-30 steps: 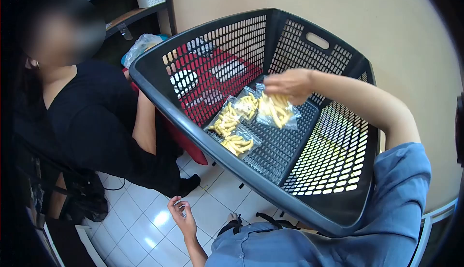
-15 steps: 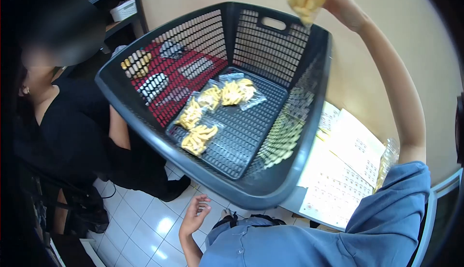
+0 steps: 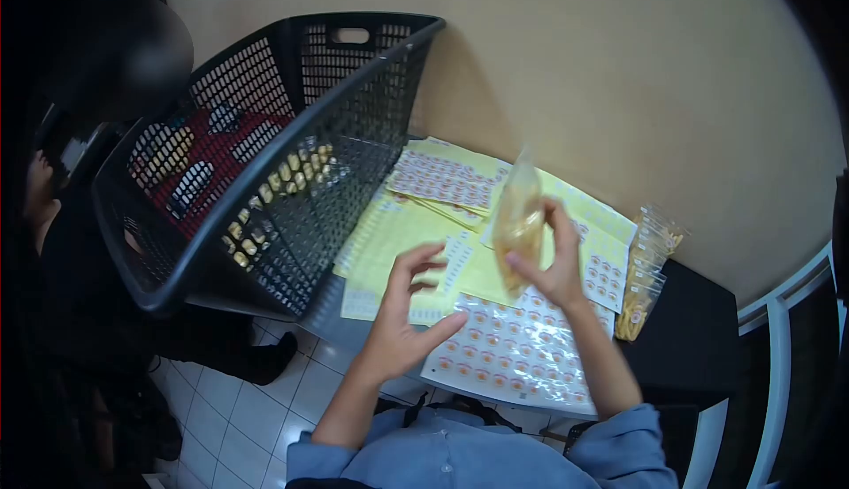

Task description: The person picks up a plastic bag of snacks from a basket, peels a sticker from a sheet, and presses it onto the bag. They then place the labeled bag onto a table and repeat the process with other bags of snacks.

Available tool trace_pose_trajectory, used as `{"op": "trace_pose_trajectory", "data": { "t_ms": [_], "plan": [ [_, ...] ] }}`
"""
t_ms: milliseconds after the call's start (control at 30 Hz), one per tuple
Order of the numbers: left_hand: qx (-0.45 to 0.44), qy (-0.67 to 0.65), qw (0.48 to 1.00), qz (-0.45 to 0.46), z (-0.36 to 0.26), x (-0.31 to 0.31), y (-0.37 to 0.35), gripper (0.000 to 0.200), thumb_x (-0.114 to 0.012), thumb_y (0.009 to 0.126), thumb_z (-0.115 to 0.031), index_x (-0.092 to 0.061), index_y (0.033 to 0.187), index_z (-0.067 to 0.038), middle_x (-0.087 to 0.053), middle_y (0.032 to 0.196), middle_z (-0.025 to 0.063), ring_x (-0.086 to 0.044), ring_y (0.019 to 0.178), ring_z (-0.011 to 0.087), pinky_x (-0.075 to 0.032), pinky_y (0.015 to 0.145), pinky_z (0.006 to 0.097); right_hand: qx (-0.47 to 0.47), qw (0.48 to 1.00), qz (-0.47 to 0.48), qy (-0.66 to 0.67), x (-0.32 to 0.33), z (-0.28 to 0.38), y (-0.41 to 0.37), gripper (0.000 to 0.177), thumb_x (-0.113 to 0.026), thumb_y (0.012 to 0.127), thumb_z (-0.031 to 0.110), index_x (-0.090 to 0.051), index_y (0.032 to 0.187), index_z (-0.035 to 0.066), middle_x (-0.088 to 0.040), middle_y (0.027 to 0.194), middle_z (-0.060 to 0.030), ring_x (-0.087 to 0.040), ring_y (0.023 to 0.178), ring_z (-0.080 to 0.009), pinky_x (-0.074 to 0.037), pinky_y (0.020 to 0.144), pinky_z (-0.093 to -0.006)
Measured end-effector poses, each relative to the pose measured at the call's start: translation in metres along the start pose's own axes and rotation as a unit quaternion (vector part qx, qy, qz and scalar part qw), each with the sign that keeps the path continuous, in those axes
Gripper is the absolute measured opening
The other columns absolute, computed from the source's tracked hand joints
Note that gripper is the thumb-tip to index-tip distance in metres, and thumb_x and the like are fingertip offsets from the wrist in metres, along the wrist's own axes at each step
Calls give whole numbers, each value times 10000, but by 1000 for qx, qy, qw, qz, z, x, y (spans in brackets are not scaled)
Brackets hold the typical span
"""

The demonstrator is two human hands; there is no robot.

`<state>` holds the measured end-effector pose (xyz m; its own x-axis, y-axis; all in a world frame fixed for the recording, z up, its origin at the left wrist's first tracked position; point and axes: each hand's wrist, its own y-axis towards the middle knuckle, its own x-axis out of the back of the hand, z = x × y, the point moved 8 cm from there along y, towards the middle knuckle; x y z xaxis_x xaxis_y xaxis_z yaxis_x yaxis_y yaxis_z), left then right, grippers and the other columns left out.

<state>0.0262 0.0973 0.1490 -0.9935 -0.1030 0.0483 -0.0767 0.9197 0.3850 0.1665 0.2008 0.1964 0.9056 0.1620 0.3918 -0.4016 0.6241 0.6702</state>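
Observation:
In my right hand [image 3: 557, 259] is a clear plastic bag of yellow snack sticks [image 3: 519, 224], held upright above the sticker sheets. My left hand [image 3: 407, 317] hovers to its left with fingers apart and holds nothing. Beneath both hands spread sheets of small round stickers [image 3: 504, 352], some white and some yellow-backed. A smaller stack of sticker sheets [image 3: 447, 177] lies behind, nearer the wall. Through the mesh of the large black basket [image 3: 309, 126], more yellow snack bags [image 3: 283, 184] show in part.
The basket stands at the left end of the grey table. Several filled snack bags [image 3: 644, 290] lie at the right, beside a black surface [image 3: 694, 321]. A person in dark clothes [image 3: 80, 259] is at the far left. The wall [image 3: 548, 64] rises behind the table.
My right hand has come down from above the basket to over the sticker sheets, still holding the bag. My left hand has risen beside it. The view has swung right.

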Motion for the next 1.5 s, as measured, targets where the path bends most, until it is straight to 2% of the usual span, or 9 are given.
{"op": "trace_pose_trajectory", "data": {
  "t_ms": [67,200,300,500,567,600,800,933,1500],
  "plan": [
    [-95,52,989,-98,-16,-22,20,562,-637,700,-99,-345,1173,-15,-455,1098,86,-461,1007,194,-378,857,316,-17,998,-38,-43,1,-9,-27,567,-732,558,240,-460,983,-20,-550,881,-152,-551,834,-240,-428,754,-316],
    [-113,-73,981,-143,-4,-60,30,451,-579,760,-77,-358,1135,40,-481,1073,126,-479,1002,185,-383,865,305,-142,985,-98,-9,4,-17,-61,617,-754,533,239,-428,992,-15,-520,858,-143,-546,787,-236,-437,701,-329],
    [-72,-141,974,-164,13,-67,34,351,-502,816,-54,-370,1126,43,-509,1047,137,-494,988,183,-399,853,293,-90,990,-78,-72,10,-1,-74,646,-753,519,258,-418,1004,-8,-490,882,-134,-512,800,-226,-399,720,-333],
    [-18,-203,976,-74,10,-83,40,208,-442,855,-71,-511,1020,35,-541,969,105,-523,909,150,-420,796,251,-73,976,-114,173,40,-10,-73,542,-696,617,211,-427,1033,-8,-487,946,-78,-484,867,-172,-355,780,-287],
    [-33,-102,994,-19,11,-89,40,178,-464,841,-68,-550,964,27,-535,902,83,-518,832,125,-412,740,232,-190,917,-147,318,41,-26,-74,369,-636,718,132,-465,1012,-8,-513,937,-67,-484,890,-137,-361,799,-267],
    [-20,-116,993,-23,9,-93,40,144,-483,827,-67,-580,896,16,-523,861,68,-499,776,110,-396,700,222,-187,918,-129,326,42,-24,-73,200,-582,771,55,-514,950,-5,-541,880,-49,-491,880,-107,-372,793,-246],
    [-24,-129,991,-31,4,-94,53,225,-562,770,-12,-513,987,18,-538,857,70,-531,838,119,-425,737,241,-201,908,-180,321,44,-28,-75,121,-598,751,28,-555,862,5,-548,806,-33,-505,774,-80,-396,714,-224],
    [36,-142,989,-3,16,-91,58,298,-586,743,18,-477,1020,20,-546,865,77,-546,841,122,-444,729,237,-168,927,-184,280,49,-25,-67,93,-595,747,14,-565,835,7,-542,786,-38,-499,731,-82,-399,688,-222],
    [-60,-147,987,-32,8,-64,62,301,-574,736,46,-454,1009,6,-559,838,74,-550,795,105,-450,690,220,-154,933,-154,285,16,-15,-52,82,-585,752,-3,-559,830,-1,-527,820,-66,-517,770,-112,-411,710,-224]
  ]
}}
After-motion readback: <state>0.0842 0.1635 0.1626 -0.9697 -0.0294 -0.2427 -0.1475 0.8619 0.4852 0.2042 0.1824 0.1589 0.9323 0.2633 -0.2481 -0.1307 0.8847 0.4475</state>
